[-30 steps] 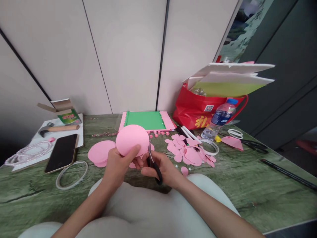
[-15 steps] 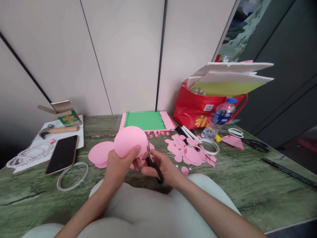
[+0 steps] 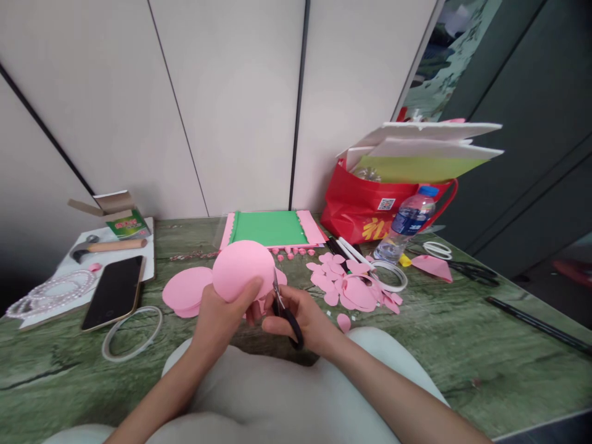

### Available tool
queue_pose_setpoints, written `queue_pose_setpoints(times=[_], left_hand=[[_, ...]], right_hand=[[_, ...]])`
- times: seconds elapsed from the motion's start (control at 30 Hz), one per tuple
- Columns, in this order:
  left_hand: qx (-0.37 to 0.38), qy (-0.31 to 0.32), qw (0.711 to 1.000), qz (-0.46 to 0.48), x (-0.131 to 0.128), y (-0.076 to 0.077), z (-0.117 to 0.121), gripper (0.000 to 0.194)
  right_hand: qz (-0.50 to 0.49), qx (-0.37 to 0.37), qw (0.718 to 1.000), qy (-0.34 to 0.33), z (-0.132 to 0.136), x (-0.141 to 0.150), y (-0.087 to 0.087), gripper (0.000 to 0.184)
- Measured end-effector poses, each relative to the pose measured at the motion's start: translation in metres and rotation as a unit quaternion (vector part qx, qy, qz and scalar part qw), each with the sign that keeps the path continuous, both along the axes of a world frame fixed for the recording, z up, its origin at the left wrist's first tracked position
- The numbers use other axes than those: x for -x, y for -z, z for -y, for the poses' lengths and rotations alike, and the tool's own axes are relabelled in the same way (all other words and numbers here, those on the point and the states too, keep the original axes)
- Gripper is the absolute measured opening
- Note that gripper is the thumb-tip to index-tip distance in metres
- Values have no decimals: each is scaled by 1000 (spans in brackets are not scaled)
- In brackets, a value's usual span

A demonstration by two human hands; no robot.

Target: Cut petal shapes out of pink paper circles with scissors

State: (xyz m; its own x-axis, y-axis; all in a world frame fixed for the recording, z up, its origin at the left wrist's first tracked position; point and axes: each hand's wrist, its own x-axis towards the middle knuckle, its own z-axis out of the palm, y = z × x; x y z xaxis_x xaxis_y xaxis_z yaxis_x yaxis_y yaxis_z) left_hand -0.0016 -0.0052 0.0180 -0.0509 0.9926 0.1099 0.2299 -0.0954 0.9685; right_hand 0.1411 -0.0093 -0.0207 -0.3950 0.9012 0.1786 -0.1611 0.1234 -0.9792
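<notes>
My left hand pinches a round pink paper disc by its lower right edge, thumb on top. Black-handled scissors are gripped in my right hand, and their blades point up at the disc's right edge. Whether the blades bite into the paper I cannot tell. Behind my left hand lies a stack of pink paper circles. Right of the scissors is a pile of cut pink paper petals and scraps, with a small pink circle in front of it.
Green paper on pink sheets lies at the back. A red bag, a water bottle and a tape roll are at right. At left are a phone, a hammer, bead strings and another tape roll.
The disc has moved slightly left and down and turned a little in my left hand. The scissors stay beside its right edge. The view has shifted slightly.
</notes>
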Motion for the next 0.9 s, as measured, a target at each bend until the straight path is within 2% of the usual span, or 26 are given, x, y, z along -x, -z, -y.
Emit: queue_pose_setpoints(times=[0.13,0.47,0.77,0.9], left_hand=[[-5,1,1000,-5,-1,-1,1,30],[-12,8,1000,-3,-5,-11,8,31],[3,54,998,24,-3,-7,6,33],[14,69,997,37,-2,-5,5,34]], right_hand=[[-37,18,999,-30,3,2,-3,36],[-71,25,996,-44,7,4,-10,38],[-104,15,993,-48,5,6,0,35],[-88,15,996,-32,4,5,3,36]])
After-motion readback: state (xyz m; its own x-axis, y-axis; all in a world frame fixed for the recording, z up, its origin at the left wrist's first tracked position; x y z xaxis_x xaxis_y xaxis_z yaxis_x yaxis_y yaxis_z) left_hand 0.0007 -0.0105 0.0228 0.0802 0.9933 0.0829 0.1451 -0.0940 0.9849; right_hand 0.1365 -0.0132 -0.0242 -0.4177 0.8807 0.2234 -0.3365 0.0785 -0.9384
